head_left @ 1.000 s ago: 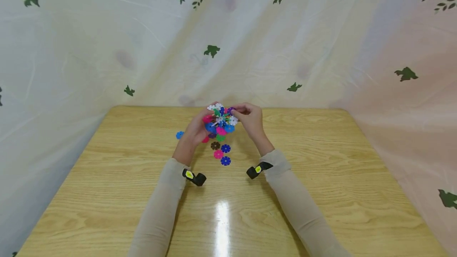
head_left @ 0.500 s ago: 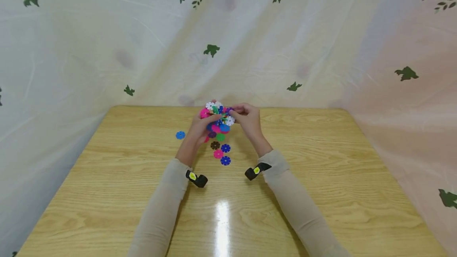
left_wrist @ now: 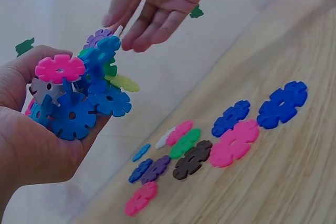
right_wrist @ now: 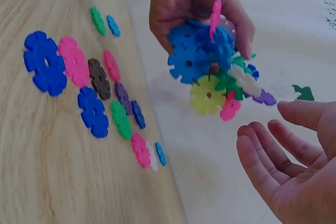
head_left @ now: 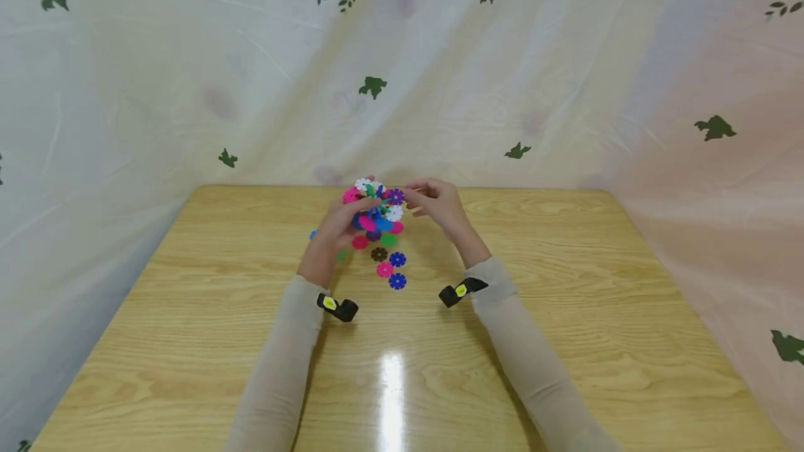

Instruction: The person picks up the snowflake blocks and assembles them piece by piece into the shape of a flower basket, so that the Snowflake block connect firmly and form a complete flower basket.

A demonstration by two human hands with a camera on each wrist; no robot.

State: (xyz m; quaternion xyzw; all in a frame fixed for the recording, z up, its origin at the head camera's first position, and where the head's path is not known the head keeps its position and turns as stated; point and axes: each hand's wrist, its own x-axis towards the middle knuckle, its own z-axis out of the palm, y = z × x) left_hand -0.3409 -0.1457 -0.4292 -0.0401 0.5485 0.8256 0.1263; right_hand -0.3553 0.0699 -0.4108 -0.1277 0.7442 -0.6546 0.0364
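My left hand [left_wrist: 39, 124] grips a cluster of interlocking plastic flower discs [head_left: 375, 209], raised over the far part of the table. Blue, pink, white, green and yellow discs slot into one another at angles. A purple disc [right_wrist: 264, 97] juts from the cluster's right side. Close by that disc, my right hand [right_wrist: 299, 156] has its thumb and fingers spread apart with nothing between them. Below the cluster, loose discs lie flat on the table, among them a brown disc [head_left: 379, 254], a pink disc [head_left: 385, 269] and a dark blue disc [head_left: 398, 281].
The wood-grain table [head_left: 565, 340] reaches back to a pale cloth backdrop [head_left: 283, 89] printed with green leaves and birds. A light blue disc [right_wrist: 113, 25] and a green disc [right_wrist: 97, 21] lie partly behind the left hand in the head view.
The right hand has let go of the purple disc and drawn slightly away to the right. My left hand has moved a little left with the cluster, and its thumb now lies across it.
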